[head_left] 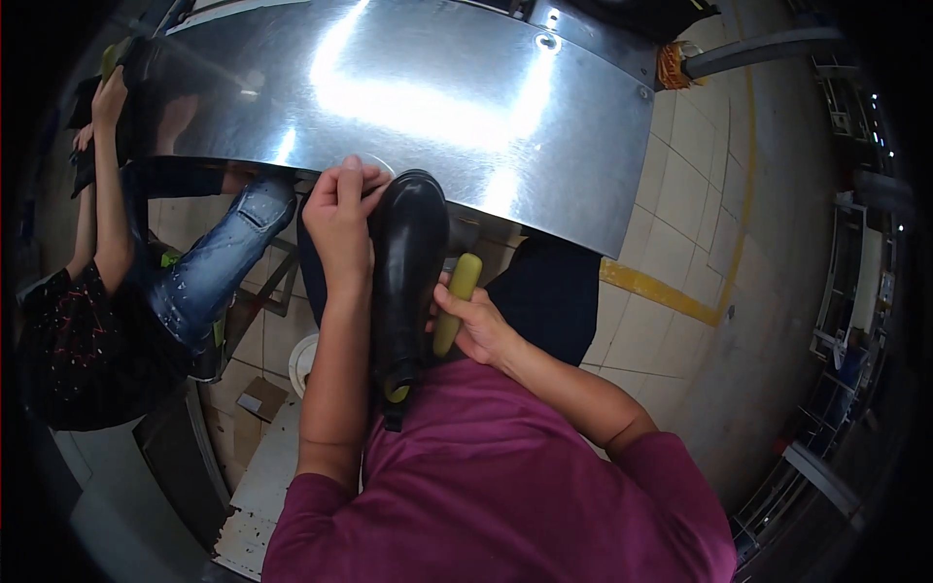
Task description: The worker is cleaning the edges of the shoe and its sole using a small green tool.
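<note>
A glossy black boot (410, 262) lies lengthwise across my lap, its rounded toe by the edge of the metal table and its top opening toward my body. Something green shows at that opening. Beside the toe, my left hand (340, 209) is pinched closed on a thin pale strand (377, 159) that curves toward the boot. Whether the strand is joined to the boot I cannot make out. Along the boot's right side, my right hand (478, 321) grips a smooth olive-green piece (458, 303), long and rounded at its ends. Part of its fingers are hidden behind the piece.
A shiny steel table (418, 58) spans the front. To the left sits a co-worker (87, 340) with raised hands holding a green and a dark thing. A cardboard box (260, 398) rests low on the left. Shelving (846, 291) lines the right side, beyond yellow floor lines (661, 291).
</note>
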Available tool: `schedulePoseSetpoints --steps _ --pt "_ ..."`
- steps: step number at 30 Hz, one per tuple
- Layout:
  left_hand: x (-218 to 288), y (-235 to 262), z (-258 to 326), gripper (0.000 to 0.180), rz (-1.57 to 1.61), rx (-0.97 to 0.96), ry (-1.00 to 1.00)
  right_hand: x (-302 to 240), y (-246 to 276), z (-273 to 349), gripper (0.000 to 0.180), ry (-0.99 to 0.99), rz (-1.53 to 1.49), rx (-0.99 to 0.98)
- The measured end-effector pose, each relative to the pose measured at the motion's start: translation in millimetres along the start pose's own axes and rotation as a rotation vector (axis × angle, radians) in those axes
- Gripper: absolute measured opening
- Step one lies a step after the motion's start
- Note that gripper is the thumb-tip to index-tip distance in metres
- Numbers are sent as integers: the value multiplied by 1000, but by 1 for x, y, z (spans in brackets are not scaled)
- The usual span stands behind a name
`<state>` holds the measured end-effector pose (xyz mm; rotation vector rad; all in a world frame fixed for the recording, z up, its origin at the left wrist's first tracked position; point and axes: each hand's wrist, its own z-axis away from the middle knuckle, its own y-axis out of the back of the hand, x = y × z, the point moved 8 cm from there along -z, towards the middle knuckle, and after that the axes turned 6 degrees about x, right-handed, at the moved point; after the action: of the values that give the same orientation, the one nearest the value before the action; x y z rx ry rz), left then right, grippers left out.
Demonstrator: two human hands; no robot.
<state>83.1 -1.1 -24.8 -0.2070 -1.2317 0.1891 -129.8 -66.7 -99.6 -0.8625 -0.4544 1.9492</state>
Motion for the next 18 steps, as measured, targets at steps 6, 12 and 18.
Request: schedulePoseSetpoints --steps 6,12,18 --pt "-12 37 44 47 -435 -231 13 9 13 -5 48 -15 31 12" --pt "-32 38 67 70 -256 -438 362 -24 15 1 38 148 385 66" --pt "-19 31 62 50 -334 -269 591 -128 -3 19 37 555 553 133"
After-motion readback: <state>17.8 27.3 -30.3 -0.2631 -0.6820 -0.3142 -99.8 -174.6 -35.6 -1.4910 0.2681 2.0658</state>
